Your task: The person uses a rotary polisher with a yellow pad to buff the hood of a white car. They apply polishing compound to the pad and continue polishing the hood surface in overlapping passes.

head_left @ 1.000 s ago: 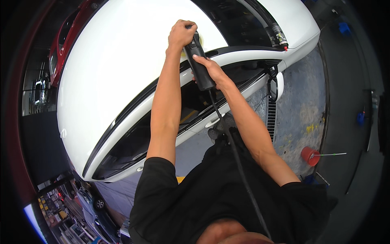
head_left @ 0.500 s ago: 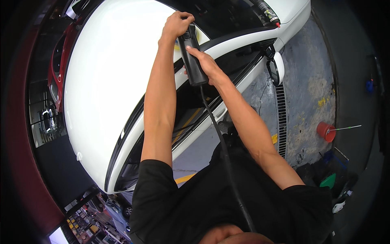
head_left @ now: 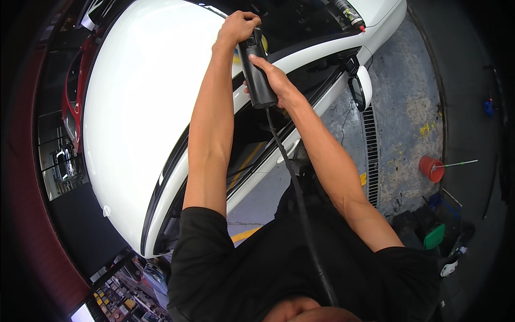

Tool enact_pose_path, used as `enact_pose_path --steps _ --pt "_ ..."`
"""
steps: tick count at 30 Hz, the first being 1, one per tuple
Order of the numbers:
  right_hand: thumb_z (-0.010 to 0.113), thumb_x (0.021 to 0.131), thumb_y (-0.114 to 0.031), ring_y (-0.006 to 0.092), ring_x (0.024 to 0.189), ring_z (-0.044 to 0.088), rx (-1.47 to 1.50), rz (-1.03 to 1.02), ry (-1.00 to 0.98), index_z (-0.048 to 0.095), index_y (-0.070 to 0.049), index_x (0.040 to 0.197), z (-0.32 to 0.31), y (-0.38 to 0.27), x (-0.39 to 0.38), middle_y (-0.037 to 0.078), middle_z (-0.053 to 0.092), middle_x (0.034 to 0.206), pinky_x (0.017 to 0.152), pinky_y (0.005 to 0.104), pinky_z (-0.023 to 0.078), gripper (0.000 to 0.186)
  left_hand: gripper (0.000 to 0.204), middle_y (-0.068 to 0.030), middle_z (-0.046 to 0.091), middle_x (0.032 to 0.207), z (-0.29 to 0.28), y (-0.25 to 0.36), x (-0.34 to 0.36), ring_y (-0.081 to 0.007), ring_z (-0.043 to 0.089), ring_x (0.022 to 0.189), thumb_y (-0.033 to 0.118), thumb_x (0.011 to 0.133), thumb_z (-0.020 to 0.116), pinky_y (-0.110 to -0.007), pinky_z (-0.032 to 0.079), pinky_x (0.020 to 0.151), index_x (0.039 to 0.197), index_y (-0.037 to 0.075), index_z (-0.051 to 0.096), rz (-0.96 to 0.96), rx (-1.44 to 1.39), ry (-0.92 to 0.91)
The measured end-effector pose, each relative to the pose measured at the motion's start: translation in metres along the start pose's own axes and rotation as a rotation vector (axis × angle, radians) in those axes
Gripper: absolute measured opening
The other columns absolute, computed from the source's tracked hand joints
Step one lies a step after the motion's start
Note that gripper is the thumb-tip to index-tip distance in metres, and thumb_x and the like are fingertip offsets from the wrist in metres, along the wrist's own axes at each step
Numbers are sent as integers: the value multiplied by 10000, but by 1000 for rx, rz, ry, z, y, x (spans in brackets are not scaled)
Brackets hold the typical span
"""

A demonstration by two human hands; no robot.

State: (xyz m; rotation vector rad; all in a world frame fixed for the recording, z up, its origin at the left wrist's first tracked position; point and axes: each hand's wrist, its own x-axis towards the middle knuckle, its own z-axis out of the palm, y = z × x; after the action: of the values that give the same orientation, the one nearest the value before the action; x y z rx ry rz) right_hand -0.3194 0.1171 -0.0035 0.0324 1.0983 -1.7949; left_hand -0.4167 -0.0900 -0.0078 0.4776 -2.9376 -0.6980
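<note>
Polisher (head_left: 256, 70), a black power tool with a long body, is held by both hands over the white car (head_left: 145, 107), near the edge of its roof above the dark side window. Left hand (head_left: 238, 26) is clenched around the front end of the tool, at the top. Right hand (head_left: 273, 80) grips the black handle lower down, fingers wrapped on it. A bit of yellow pad (head_left: 264, 43) shows just beside the tool head. Black cable (head_left: 295, 188) runs from the handle down toward the person's body. On the concrete floor (head_left: 407, 107), well apart on the right, stands a red bucket (head_left: 431, 167)
</note>
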Motion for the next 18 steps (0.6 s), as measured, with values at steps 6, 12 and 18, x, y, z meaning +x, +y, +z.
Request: enact_pose_path --steps 6,12,18 --pt "656 917 -610 218 650 725 20 10 -3 618 -3 1063 -9 -3 6 132 689 812 539 336 606 625 345 -96 754 1183 0 16 -1 -305 708 1093 406 876 658 -402 520 1008 1099 197 818 -4 32 6" --pt "656 927 -593 212 634 721 2 3 -5 611 -7 1065 -7 -3 4 128 687 808 551 329 613 604 391 -138 736 1200 -4 10 0 -345 693 1126 431 831 689 -442 514 1030 1141 224 805 -35 13 -19" --pt "685 915 -544 208 572 705 15 -33 -43 584 -11 1008 -5 0 6 108 659 746 471 324 576 550 377 -129 726 1226 -11 6 -11 -331 696 1119 425 867 678 -399 520 1006 1115 176 813 -33 30 74"
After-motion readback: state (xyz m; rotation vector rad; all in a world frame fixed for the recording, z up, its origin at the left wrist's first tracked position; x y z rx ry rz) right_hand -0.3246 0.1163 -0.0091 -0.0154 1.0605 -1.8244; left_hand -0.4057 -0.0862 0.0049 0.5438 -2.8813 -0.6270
